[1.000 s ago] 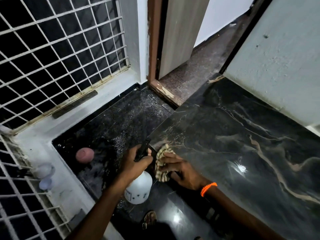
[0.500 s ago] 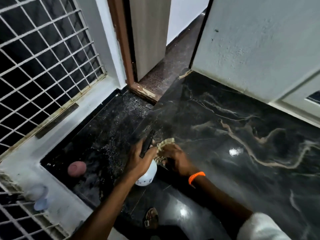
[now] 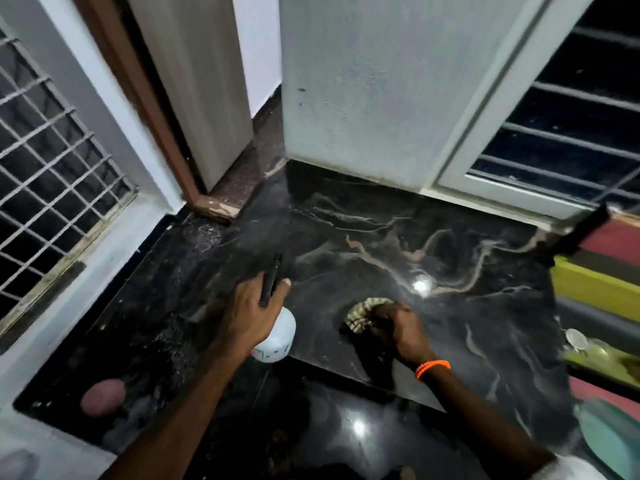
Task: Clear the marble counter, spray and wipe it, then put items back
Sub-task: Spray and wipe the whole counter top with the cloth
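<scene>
The black marble counter [image 3: 398, 237] with pale veins fills the middle of the view. My left hand [image 3: 249, 313] grips a white spray bottle [image 3: 277, 337] with a black trigger head, held just off the counter's left front edge. My right hand [image 3: 398, 327], with an orange band on the wrist, presses a bunched beige cloth [image 3: 363, 311] onto the marble near its front edge.
A pink round object [image 3: 102, 398] lies on the lower dark floor at left. White window grilles [image 3: 52, 150] stand at the left and back right. A doorway [image 3: 207, 98] opens behind. Coloured items [image 3: 595, 289] and a glass jar [image 3: 581, 344] sit at the right edge.
My right hand has slid the cloth to the right along the counter, away from the bottle. The view has swung right, showing more of the counter and the window.
</scene>
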